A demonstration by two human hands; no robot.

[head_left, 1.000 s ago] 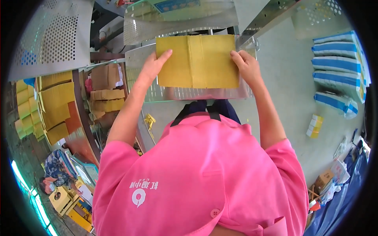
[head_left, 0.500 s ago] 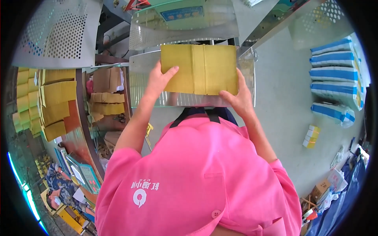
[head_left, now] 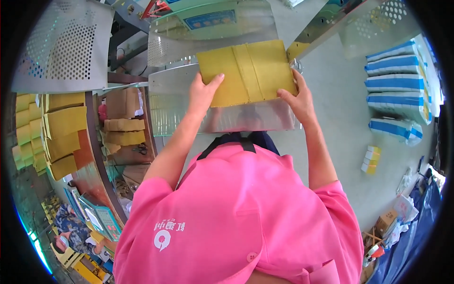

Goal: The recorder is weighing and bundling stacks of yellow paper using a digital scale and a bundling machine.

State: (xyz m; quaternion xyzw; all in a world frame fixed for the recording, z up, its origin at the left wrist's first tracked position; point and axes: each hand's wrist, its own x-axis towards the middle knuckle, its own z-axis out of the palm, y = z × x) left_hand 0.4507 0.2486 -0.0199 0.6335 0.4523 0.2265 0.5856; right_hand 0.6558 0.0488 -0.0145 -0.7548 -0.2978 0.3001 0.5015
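Observation:
Between my two hands is a flat, rectangular yellow cardboard piece (head_left: 269, 71), with two raised lines across its middle. My left hand (head_left: 204, 91) grips its left edge, thumb lying on the upper face and fingers mostly hidden beneath. At the right edge, my right hand (head_left: 299, 98) holds it the same way, thumb near the lower right corner. The piece is tilted, its right end farther from me. Below it lies a shiny metal tray (head_left: 172, 97) of a machine, which reflects pink. How thick the piece is I cannot tell.
Yellow cardboard stacks (head_left: 68, 120) lie on a reddish table (head_left: 92, 158) at left, beside a shelf of brown pieces (head_left: 124, 124). Perforated metal guards (head_left: 61, 52) flank the machine. Blue-and-white wrapped packs (head_left: 395, 83) stand on the right. A person (head_left: 71, 227) sits at lower left.
Both hands still hold the yellow cardboard piece. It has turned, its right end swinging away from me, and shifted slightly forward and to the right. My view has shifted a little.

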